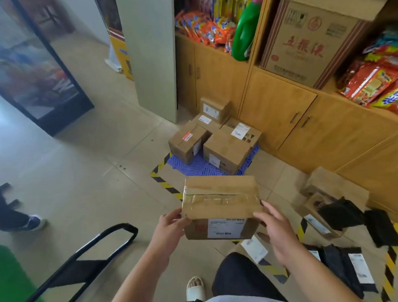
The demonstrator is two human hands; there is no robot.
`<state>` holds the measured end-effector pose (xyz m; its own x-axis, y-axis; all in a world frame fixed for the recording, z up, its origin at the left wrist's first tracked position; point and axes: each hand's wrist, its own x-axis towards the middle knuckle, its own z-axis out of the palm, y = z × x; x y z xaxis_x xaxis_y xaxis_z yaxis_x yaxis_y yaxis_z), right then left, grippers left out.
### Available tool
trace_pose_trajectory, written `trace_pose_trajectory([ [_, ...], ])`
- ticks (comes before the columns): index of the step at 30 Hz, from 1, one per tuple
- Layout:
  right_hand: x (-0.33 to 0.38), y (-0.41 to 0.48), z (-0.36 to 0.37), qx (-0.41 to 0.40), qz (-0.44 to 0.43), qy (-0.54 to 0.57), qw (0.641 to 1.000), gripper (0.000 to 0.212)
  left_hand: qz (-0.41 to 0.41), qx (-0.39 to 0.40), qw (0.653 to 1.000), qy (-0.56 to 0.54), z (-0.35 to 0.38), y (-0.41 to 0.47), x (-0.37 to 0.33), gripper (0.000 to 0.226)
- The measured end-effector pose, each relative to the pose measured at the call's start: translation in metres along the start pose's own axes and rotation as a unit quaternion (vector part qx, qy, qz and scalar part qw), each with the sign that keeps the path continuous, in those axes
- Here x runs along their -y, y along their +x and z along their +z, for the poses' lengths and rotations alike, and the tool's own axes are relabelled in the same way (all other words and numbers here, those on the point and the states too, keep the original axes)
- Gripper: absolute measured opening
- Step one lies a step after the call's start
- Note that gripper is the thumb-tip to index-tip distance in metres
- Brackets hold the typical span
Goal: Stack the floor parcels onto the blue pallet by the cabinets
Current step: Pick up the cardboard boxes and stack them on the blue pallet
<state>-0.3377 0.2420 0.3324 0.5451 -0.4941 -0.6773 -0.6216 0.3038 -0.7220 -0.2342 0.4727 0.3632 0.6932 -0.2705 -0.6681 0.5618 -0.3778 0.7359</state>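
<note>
Both hands up: left hand (168,227) and right hand (275,233) grasp a taped cardboard parcel (219,204) by its sides, its white shipping label (225,228) too blurred to read. At 12 o'clock sits the blue pallet (194,168), five boxes (225,149) on it. At 2 o'clock, a shelf carton (307,38) with red Chinese characters. At 4 o'clock, floor parcels (332,190); black-yellow floor tape (166,186) lies between.

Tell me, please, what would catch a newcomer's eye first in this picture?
First, the taped cardboard box at centre, gripped by the left hand and right hand. Beyond it, parcels sit stacked on the blue pallet against the wooden cabinets, with bright snack packets shelved above.
</note>
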Motion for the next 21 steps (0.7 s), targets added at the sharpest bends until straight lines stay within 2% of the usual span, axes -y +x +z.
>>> trace_pose_trajectory([
  [9,0.086,0.132,0.074,-0.022,-0.003,0.061,0.998,0.053,0.001,0.017,0.999,0.04,-0.037,0.149,-0.097,0.029],
  [13,0.132,0.211,0.107,-0.01,0.022,0.078,0.997,0.055,-0.011,0.016,0.999,0.041,-0.047,0.219,-0.157,0.029],
  [21,0.208,0.317,0.133,-0.058,0.068,0.086,0.992,0.06,-0.02,0.053,0.994,0.092,-0.051,0.348,-0.235,0.028],
])
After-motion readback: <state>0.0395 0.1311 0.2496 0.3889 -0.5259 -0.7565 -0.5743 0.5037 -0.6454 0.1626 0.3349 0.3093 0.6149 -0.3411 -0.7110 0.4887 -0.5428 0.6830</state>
